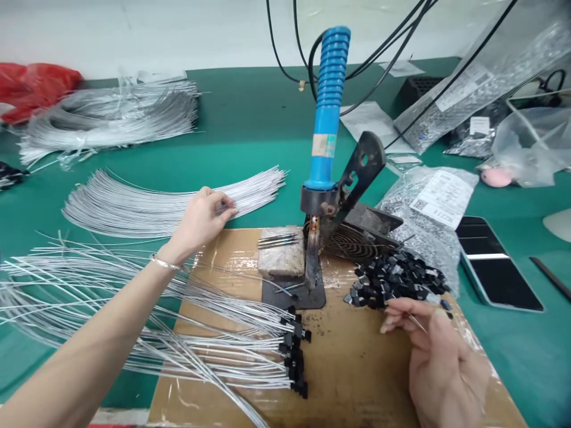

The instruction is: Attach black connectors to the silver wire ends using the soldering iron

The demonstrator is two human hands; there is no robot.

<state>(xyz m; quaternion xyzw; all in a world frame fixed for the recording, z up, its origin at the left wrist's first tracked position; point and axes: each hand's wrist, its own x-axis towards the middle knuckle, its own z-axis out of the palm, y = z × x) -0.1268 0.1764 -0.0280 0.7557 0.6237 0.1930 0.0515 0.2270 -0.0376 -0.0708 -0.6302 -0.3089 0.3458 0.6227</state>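
My left hand (203, 217) reaches over a curved bundle of loose white wires (125, 205), thumb and forefinger pinched together at its right part, on wire. In the lower right, my right hand (446, 356) is closed, with a thin metal needle-like tool (417, 322) between its fingers. Just beyond those fingertips lies a heap of small black connectors (397, 276). White wires with black connectors on their ends (292, 356) lie below the left forearm. A blue-handled soldering iron (330, 107) stands tip-down in a dark metal holder between the hands.
Brown cardboard (352, 368) covers the front of the green table (250, 119). A whitish block (281, 255) with thin dark rods sits by the holder. A phone (497, 261) and plastic bags (423, 202) lie right. A tied wire bundle (111, 116) is back left; black cables hang behind.
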